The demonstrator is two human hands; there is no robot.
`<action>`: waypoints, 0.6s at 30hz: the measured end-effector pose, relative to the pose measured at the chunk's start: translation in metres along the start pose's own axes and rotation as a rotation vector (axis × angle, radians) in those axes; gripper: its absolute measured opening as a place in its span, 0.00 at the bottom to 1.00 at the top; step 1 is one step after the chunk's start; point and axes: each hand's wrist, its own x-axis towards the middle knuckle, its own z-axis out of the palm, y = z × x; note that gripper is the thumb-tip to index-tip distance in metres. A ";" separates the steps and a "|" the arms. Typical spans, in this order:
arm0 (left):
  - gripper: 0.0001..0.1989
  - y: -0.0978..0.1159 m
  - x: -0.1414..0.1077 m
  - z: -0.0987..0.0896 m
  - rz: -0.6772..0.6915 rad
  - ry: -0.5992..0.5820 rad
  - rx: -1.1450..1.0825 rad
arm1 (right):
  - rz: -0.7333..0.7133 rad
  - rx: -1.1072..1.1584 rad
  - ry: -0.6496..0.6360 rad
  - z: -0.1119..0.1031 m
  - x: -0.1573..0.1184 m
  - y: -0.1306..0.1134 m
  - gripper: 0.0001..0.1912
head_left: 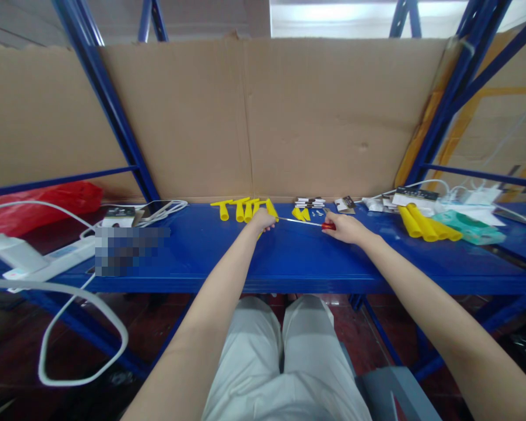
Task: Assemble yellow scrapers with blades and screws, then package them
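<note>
My left hand [263, 220] is closed around a yellow plastic piece [270, 206] with a tube-like part that sticks up past the fingers. Its lower part is mostly hidden by the hand. In my closed right hand [344, 227] is a screwdriver [328, 226] with a red handle. Its long metal shaft points left, and the tip reaches the yellow piece at my left fingers. Several yellow T-shaped pieces [224, 211] stand in a row just left of my left hand. Small yellow wedge-shaped parts [301, 214] and tiny light bits [318, 213] lie behind the shaft.
Small packets [310, 202] lie at the back of the blue table [307, 257]. Yellow tubes [425, 225] and a green plastic bag [476, 228] are at the right. Leftward are a power strip [56, 260], white cables and a red bag [48, 207]. Cardboard [289, 117] walls the back.
</note>
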 end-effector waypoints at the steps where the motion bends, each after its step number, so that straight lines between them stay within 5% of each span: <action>1: 0.05 0.000 0.000 0.000 0.001 0.002 0.001 | 0.000 -0.019 -0.005 0.000 0.000 -0.001 0.08; 18: 0.07 -0.002 0.003 0.001 0.016 0.002 0.033 | 0.006 0.009 -0.040 0.000 -0.001 0.000 0.12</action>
